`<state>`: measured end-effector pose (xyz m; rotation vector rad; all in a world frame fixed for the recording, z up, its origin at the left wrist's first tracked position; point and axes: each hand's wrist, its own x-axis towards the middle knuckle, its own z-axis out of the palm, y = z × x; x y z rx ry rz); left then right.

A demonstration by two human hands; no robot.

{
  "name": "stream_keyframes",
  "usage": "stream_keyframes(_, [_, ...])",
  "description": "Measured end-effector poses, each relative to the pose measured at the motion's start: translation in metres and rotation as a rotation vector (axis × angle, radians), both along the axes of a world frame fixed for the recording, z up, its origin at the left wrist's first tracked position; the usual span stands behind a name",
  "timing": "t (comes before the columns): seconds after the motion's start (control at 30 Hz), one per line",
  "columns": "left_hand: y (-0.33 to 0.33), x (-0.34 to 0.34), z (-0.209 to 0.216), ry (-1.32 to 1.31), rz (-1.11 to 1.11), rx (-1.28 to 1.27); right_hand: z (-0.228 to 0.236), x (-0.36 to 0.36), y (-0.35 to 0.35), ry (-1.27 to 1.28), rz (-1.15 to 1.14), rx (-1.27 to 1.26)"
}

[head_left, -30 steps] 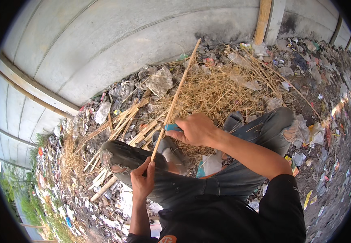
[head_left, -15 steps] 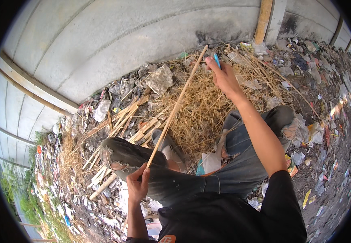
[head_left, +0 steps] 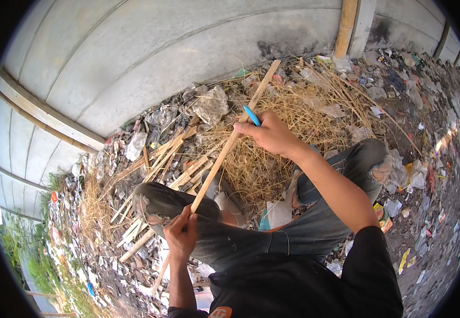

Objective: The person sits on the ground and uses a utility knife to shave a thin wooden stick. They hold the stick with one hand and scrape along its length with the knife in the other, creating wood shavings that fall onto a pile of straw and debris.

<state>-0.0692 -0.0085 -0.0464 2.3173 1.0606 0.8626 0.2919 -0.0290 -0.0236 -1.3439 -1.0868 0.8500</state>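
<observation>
A long, thin bamboo strip (head_left: 220,161) slants across in front of me, its far tip towards the wall. My left hand (head_left: 181,236) is closed around it beside my left knee. Another stretch of strip shows below that hand, seemingly the same piece. Higher up, my right hand (head_left: 271,133) is closed on a slim blue tool (head_left: 251,115) that sticks up past the fingers. Its working end is hidden, so its kind is unclear. The thumb of this hand lies at the strip's edge, over a pile of fibrous shavings (head_left: 261,172).
Split bamboo pieces (head_left: 190,172) lie left of my feet. Beyond them is a pale rock (head_left: 211,105). A grey panel wall (head_left: 198,47) with a bamboo post (head_left: 345,29) closes off the far side. Scattered plastic litter (head_left: 426,212) covers the ground at right.
My right hand has come down and left from near the strip's far end to its middle, with the blue tool. The strip has turned, showing a broader face. My left hand stays put.
</observation>
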Motion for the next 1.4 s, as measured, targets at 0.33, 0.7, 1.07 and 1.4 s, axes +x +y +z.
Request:
stream_keyframes(0.33, [0.026, -0.046, 0.019, 0.095, 0.209, -0.077, 0.02, 0.113, -0.027, 0.967, 0.036, 0.318])
stream_keyframes(0.7, [0.015, -0.047, 0.022, -0.084, 0.136, -0.385, 0.017, 0.09, -0.025, 0.059, -0.574, -0.027])
stream_keyframes(1.07, [-0.003, 0.009, 0.024, 0.02, 0.082, -0.25, -0.02, -0.076, -0.033, -0.798, 0.035, 0.001])
stream_keyframes(1.4, [-0.005, 0.014, 0.025, 0.078, 0.018, -0.19, -0.021, 0.045, 0.014, -0.387, -0.394, -0.184])
